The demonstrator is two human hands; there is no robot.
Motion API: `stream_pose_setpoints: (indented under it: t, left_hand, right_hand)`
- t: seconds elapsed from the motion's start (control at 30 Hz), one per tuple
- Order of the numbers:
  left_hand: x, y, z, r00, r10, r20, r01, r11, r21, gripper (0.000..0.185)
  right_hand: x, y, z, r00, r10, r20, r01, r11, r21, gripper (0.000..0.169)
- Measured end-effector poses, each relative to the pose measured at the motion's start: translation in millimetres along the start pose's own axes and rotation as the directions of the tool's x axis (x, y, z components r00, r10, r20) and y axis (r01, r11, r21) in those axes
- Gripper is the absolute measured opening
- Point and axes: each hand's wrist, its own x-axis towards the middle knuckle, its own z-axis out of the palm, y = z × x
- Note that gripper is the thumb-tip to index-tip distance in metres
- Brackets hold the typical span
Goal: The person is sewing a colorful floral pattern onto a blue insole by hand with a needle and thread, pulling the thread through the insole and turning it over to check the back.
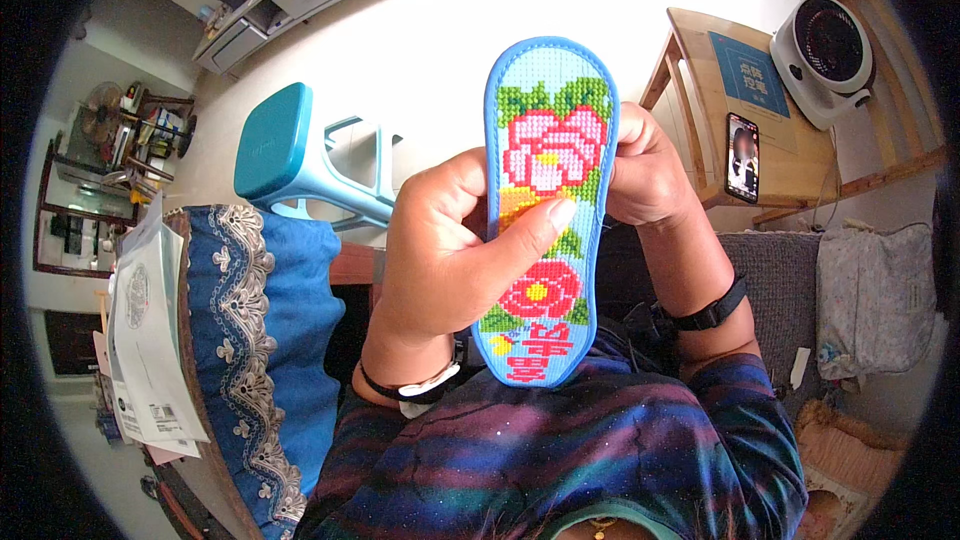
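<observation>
An embroidered cross-stitch insole [551, 146] with a blue edge stands lengthwise before my chest, its face towards the camera. Pink and red flowers, green leaves and red characters cover it. My left hand [457, 255] grips its middle, the thumb lying across the stitched face and the fingers hidden behind. At the insole's right edge is my right hand [649, 165], fingers curled inward; its fingertips are partly hidden behind the edge, and whether they pinch the rim or a thread cannot be told.
A blue plastic stool [274, 142] stands ahead on the left. On the right, a wooden table [686, 37] bears a smartphone [742, 157], a blue booklet [750, 75] and a white fan [829, 52]. Papers [154, 345] and a blue lace-trimmed cloth [300, 300] lie at left.
</observation>
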Motion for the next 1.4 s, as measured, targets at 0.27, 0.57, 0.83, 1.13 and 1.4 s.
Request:
stream_pose_setpoints:
  t: [0.27,0.57,0.83,1.13,1.4]
  left_hand:
    - [1,0,3,0.999,-0.003,-0.037,0.004,1.0,0.028,0.018]
    - [12,-8,-9,0.985,0.113,-0.133,-0.098,0.988,0.115,0.023]
    - [13,-6,-7,0.968,0.186,-0.165,-0.164,0.976,0.141,0.021]
    - [23,-6,-52,0.846,0.357,-0.397,-0.178,0.89,0.42,0.016]
    - [16,-4,-118,0.718,0.43,-0.547,-0.19,0.877,0.441,0.013]
  right_hand:
    - [2,-8,1,0.998,0.054,-0.027,-0.055,0.996,-0.065,0.018]
    - [12,-32,32,0.933,-0.191,-0.305,-0.031,0.803,-0.596,0.02]
    - [17,-41,52,0.838,-0.433,0.333,0.293,-0.158,-0.943,0.02]
    - [0,-73,59,0.886,-0.429,-0.176,0.355,0.872,-0.337,0.013]
    - [-62,-175,-48,0.66,-0.551,-0.512,0.452,0.834,-0.315,0.028]
